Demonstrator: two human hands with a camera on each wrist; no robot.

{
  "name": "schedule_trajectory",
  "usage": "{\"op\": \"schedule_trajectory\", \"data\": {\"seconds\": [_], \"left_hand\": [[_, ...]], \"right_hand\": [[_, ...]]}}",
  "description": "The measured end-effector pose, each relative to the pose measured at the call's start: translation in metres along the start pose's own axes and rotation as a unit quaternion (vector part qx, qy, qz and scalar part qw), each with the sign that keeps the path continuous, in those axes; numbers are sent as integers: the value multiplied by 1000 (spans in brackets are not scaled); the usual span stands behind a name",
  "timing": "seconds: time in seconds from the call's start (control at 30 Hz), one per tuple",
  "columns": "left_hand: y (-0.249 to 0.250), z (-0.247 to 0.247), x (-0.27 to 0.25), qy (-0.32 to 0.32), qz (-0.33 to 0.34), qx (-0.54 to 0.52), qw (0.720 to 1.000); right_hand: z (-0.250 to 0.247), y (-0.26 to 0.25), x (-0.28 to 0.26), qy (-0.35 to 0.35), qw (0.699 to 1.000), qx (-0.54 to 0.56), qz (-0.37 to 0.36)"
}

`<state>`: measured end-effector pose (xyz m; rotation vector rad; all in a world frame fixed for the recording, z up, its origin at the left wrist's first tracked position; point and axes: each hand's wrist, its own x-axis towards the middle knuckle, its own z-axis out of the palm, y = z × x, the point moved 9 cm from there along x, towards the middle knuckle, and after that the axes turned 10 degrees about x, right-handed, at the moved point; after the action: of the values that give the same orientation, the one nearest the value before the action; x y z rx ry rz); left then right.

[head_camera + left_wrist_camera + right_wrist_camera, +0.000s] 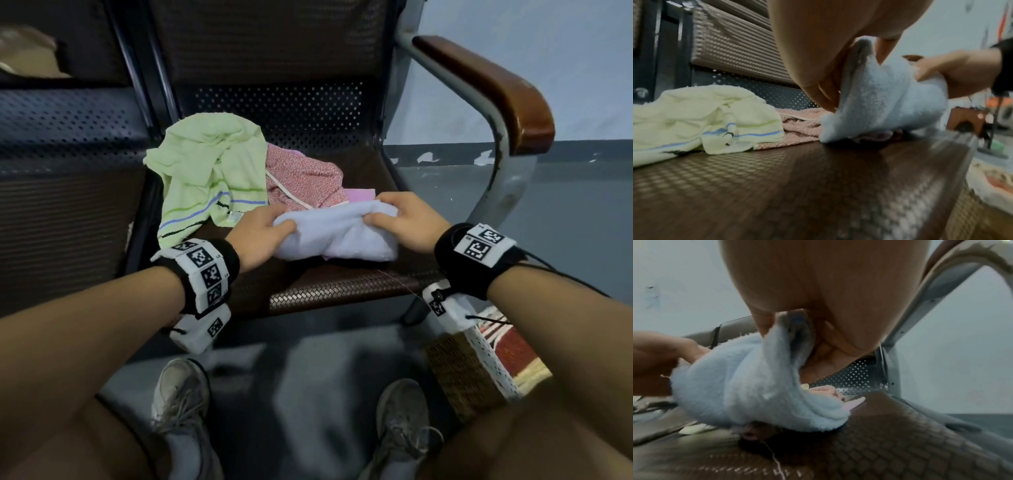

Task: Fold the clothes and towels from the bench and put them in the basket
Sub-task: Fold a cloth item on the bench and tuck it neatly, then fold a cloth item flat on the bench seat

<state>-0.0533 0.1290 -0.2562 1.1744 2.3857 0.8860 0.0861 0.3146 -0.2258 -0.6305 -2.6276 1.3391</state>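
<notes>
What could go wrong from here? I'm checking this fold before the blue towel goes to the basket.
Both the left hand and right hand pinch only the ends of the light blue towel, so its sagging middle may unfold when lifted. A pink cloth lies partly under it and could be dragged along. The basket sits low on the floor, so the carry may loosen the fold.

Left hand pinches one end of the pale blue towel; right hand grips the opposite end. Towel sags between the hands, lower edge touching the bench. Beside the towel, toward the bench's backrest, lies a pink cloth; beyond it a crumpled pale green towel with blue stripes overlaps the pink cloth.
</notes>
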Motion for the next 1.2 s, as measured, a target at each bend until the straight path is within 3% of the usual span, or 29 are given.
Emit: {"op": "schedule_trajectory", "data": {"seconds": [0.07,0.17,0.3,0.4,0.47,0.57,0.63,0.7,0.77,0.87,1.03,1.2], "left_hand": [[-7,-2,4,18,-25,-37,999],[-19,1,9,42,-61,-7,997],[-33,2,14,80,-104,21,991],[-4,-12,15,132,31,67,988],[14,-3,14,79,101,107,986],[8,31,7,-59,118,180,975],[-1,42,2,-98,128,247,956],[-3,39,3,-95,134,266,950],[-2,30,6,-65,121,249,959],[-2,7,9,13,59,162,985],[18,-33,15,130,-6,-12,991],[58,-36,31,102,-33,-140,984]], "right_hand": [[0,11,1,2,997,60,49],[11,24,4,-15,991,77,106],[23,32,9,-25,991,47,119],[20,34,15,14,993,-52,103],[19,38,19,25,988,-95,115],[20,35,22,33,984,-135,114],[19,12,23,57,977,-203,40],[29,-19,21,61,968,-233,-69],[55,-33,19,-16,970,-214,-111],[84,-25,17,-112,964,-233,-58],[60,-29,21,-60,977,-200,-39],[4,-38,5,-6,999,16,-34]]}}
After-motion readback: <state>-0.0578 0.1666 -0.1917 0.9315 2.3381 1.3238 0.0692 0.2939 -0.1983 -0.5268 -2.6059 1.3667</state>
